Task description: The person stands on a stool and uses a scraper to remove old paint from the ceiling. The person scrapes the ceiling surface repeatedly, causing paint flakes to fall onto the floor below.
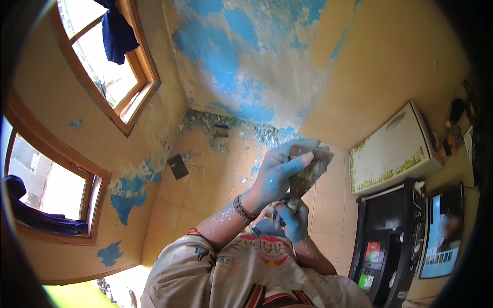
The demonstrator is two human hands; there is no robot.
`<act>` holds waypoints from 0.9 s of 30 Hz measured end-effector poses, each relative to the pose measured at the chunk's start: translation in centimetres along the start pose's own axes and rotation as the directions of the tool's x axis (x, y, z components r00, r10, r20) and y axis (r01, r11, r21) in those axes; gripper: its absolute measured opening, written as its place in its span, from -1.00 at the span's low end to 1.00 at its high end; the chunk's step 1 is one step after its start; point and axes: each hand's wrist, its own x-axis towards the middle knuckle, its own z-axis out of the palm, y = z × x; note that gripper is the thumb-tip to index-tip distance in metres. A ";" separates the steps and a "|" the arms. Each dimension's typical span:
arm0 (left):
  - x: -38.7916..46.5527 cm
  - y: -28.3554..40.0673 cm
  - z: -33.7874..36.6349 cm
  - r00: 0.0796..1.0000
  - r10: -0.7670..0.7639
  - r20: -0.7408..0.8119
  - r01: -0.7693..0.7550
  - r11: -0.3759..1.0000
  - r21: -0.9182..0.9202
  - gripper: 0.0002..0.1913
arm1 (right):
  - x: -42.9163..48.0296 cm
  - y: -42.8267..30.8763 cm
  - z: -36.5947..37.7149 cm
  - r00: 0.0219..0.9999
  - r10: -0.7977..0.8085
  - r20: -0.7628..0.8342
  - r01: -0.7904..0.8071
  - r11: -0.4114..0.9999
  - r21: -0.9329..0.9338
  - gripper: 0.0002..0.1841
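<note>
My left hand [275, 173], dusted blue and with a beaded bracelet at the wrist, grips the wide blade of a metal scraper [310, 175], its thumb lying on the flat face. Below it, my right hand [295, 221], also blue with dust, is closed around the scraper's handle. The tool is held in front of my chest, blade up and away from me. Beyond it stands a wall [246, 65] with patches of blue paint and bare grey plaster. Blue and grey paint flakes [269, 134] lie heaped along the wall's foot.
A dark rectangular piece [178, 166] lies on the tiled floor. Two wood-framed windows [148, 82] with dark blue curtains are at left. At right stand a white refrigerator with a leaf pattern [389, 150], a black cabinet [385, 211] and a lit screen [437, 238].
</note>
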 end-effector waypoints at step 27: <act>26.1 -19.5 3.5 0.942 -0.260 0.214 0.300 0.935 -0.187 -0.48 | 15.8 -6.0 -26.0 0.957 0.281 -0.070 -0.280 0.960 0.026 -0.84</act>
